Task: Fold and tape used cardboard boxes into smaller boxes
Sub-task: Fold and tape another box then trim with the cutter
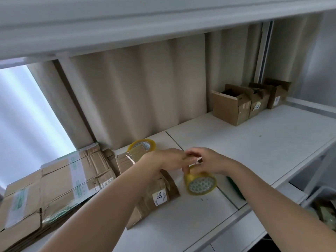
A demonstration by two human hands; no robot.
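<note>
A yellowish roll of clear tape (201, 184) is held just above the white shelf (254, 142), its patterned core facing me. My right hand (205, 161) curls over the top of the roll. My left hand (169, 160) meets it from the left, fingertips pinching at the tape's loose end. Under my left forearm lies a flattened brown cardboard box (158, 195) with a white label. A second tape roll (142, 145) stands behind it by the curtain.
A stack of flattened cartons (51, 188) with green-printed tape fills the shelf's left end. Three small open boxes (234, 104) stand at the back right. A green object (235, 186) shows partly behind my right forearm. Another shelf runs overhead; a bin (321, 202) sits lower right.
</note>
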